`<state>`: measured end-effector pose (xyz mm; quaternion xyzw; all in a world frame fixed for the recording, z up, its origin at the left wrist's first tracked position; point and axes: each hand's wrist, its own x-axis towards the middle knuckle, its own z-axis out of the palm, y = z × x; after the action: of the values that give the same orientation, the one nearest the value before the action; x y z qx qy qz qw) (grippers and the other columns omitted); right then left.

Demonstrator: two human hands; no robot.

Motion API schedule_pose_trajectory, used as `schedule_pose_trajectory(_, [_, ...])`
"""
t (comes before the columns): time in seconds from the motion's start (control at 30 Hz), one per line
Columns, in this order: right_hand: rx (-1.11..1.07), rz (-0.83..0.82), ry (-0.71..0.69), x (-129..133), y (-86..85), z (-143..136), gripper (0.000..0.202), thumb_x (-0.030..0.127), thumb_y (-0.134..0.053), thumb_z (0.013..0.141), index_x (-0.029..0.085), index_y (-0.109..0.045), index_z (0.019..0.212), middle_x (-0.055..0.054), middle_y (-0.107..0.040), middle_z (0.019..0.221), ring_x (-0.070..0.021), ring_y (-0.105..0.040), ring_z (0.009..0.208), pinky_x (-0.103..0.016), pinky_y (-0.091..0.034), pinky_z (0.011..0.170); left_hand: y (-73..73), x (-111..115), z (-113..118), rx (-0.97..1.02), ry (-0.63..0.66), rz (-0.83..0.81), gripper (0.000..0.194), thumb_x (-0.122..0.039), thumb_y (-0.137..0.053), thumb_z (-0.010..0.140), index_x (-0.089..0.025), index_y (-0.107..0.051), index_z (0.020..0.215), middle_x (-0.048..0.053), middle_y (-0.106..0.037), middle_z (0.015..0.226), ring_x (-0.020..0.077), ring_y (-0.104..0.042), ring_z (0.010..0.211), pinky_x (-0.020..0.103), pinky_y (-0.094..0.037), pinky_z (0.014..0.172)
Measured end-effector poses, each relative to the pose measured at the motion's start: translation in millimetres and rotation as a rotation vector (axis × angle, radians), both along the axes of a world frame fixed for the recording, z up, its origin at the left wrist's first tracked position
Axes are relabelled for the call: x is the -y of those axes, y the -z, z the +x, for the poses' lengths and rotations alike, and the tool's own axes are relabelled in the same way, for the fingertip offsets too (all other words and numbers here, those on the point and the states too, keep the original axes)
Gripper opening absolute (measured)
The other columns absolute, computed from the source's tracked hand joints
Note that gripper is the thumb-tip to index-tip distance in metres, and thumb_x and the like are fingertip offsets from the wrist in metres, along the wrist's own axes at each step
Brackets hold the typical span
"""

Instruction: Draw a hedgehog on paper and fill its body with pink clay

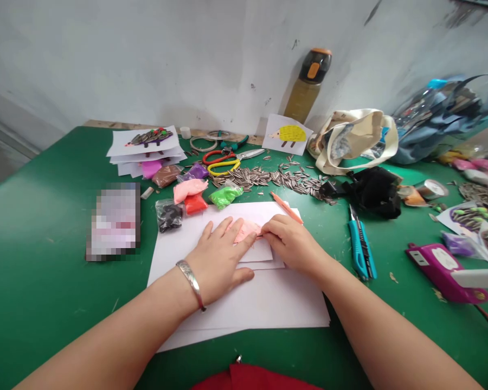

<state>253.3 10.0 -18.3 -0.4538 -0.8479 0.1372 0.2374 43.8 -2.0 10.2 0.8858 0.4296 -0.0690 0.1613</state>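
A flattened patch of light pink clay (247,232) lies on a small white card (258,253), on top of a stack of white paper (276,303). My left hand (219,260) rests flat, fingers spread, over the left part of the clay and card. At the clay's right edge, my right hand (288,241) has its thumb and fingertips pinched together. A small dark bit shows at those fingertips, too small to name. An orange pen (287,207) lies just beyond the right hand.
Clay packets, among them a green one (226,195) and a black one (169,215), lie behind the paper. Sunflower seeds (248,177), scissors (223,162) and a bottle (309,86) are farther back. A blue utility knife (361,244) lies right; a blurred-out rectangle (114,222), left.
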Motion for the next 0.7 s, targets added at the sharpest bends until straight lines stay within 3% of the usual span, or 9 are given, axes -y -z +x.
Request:
schedule_pose_trajectory(0.17, [-0.062,0.024,-0.007,0.9,-1.0,2.8,0.021,0.008,-0.048,0.088,0.021,-0.062,0.079,0.002,-0.06,0.071,-0.0162,-0.062,0.077,-0.054,-0.022,0.117,-0.6,0.8,0.9,-0.01,-0.004,-0.005,0.072,-0.048,-0.058,0.084,-0.029,-0.032,0.147,0.013,-0.024,0.157,0.0384,-0.019,0.143,0.063,-0.019,0.11])
schedule_pose_trajectory(0.33, [0.016,-0.017,-0.006,1.9,-2.3,1.2,0.022,0.009,-0.048,0.088,0.021,-0.066,0.083,-0.002,-0.062,0.076,-0.0199,-0.062,0.083,-0.055,-0.035,0.108,-1.2,0.6,1.5,-0.007,0.004,-0.011,0.072,-0.048,-0.058,0.084,-0.028,-0.031,0.148,0.015,-0.023,0.157,0.0394,-0.018,0.143,0.064,-0.018,0.109])
schedule_pose_trajectory(0.53, [-0.02,-0.023,-0.025,1.6,-3.8,3.0,0.022,0.009,-0.048,0.088,0.022,-0.065,0.082,0.0,-0.062,0.073,-0.0177,-0.062,0.079,-0.053,-0.03,0.112,-0.9,0.1,0.8,0.004,0.003,-0.006,0.071,-0.046,-0.058,0.084,-0.029,-0.032,0.147,0.013,-0.025,0.156,0.0396,-0.018,0.143,0.064,-0.018,0.109])
schedule_pose_trajectory(0.7, [-0.002,-0.08,-0.006,2.7,-3.3,4.0,0.019,0.012,-0.049,0.089,0.019,-0.066,0.084,-0.004,-0.063,0.08,-0.0198,-0.063,0.085,-0.05,-0.042,0.103,-1.0,0.2,1.3,-0.011,0.001,-0.018,0.071,-0.047,-0.057,0.085,-0.032,-0.029,0.148,0.013,-0.024,0.157,0.0391,-0.017,0.143,0.065,-0.018,0.109])
